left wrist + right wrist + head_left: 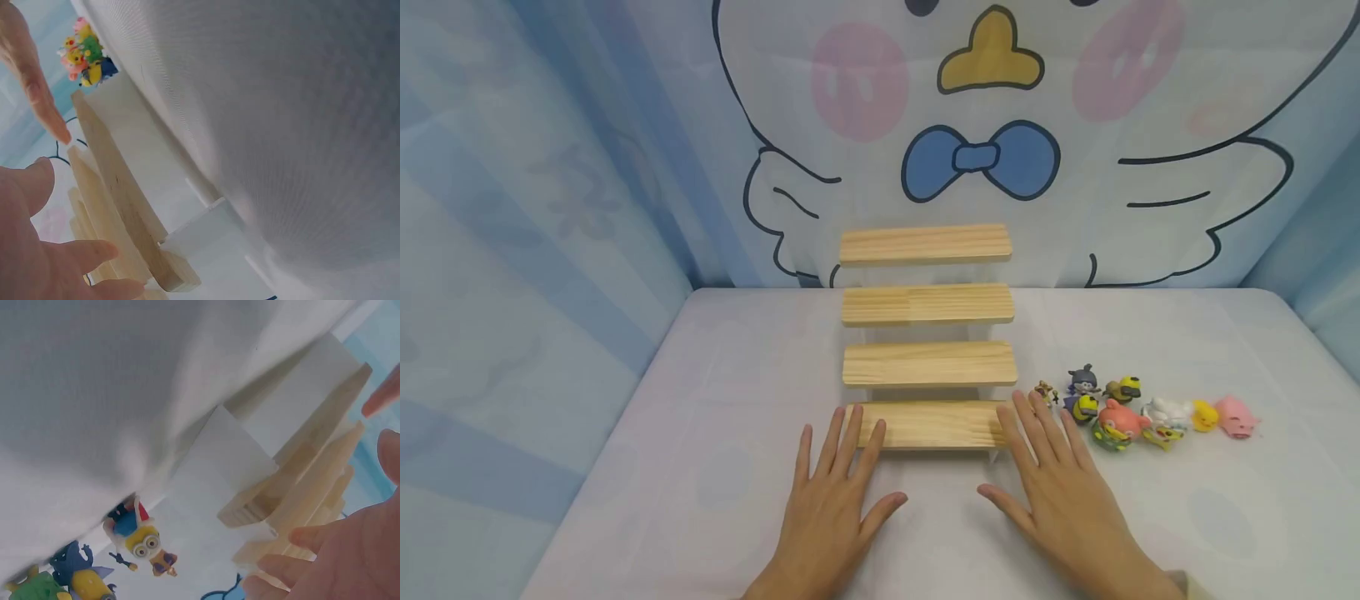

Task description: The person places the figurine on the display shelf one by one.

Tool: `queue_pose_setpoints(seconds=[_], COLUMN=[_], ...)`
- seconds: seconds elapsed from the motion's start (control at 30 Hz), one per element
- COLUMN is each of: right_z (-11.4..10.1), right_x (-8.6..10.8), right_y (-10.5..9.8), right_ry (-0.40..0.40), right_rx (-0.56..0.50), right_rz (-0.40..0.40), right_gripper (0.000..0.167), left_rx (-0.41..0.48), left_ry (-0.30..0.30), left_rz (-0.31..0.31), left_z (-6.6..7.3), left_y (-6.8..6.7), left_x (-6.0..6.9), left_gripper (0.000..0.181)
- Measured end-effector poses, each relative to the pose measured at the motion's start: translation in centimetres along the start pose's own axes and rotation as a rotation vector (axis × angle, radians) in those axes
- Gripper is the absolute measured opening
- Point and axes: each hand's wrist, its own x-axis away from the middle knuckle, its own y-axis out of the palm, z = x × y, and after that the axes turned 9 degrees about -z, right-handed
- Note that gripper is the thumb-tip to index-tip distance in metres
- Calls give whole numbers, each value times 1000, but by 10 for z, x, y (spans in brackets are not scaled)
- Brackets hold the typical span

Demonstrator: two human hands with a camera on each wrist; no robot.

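A stepped display rack with several pale wooden boards on white supports stands at mid-table. My left hand is spread with straight fingers, its fingertips over the left end of the lowest board. At that board's right end, my right hand also has straight fingers and its thumb pointing inward. Neither hand holds anything; whether the fingertips touch the wood, I cannot tell. In the right wrist view, the rack's white side panel shows below the boards, near my right hand.
Several small toy figures cluster right of the rack, among them a pink pig, a yellow duck and a white fluffy-topped figure. A minion figure stands closest to the rack. Behind hangs a curtain with a cartoon print.
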Motion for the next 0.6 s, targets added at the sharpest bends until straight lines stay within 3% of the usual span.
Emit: queue_pose_setpoints(seconds=[0.27, 0.6], right_z=[5, 12], right_x=[-1, 1], right_y=[-6, -11], right_ry=[13, 18], right_rx=[16, 9], right_rz=[-10, -19], right_gripper=[88, 87], left_rx=[19, 105], left_ry=[9, 36], left_rz=[-8, 46], left_z=[-1, -6], left_y=[-2, -4], left_x=[-1, -5], left_gripper=[72, 71])
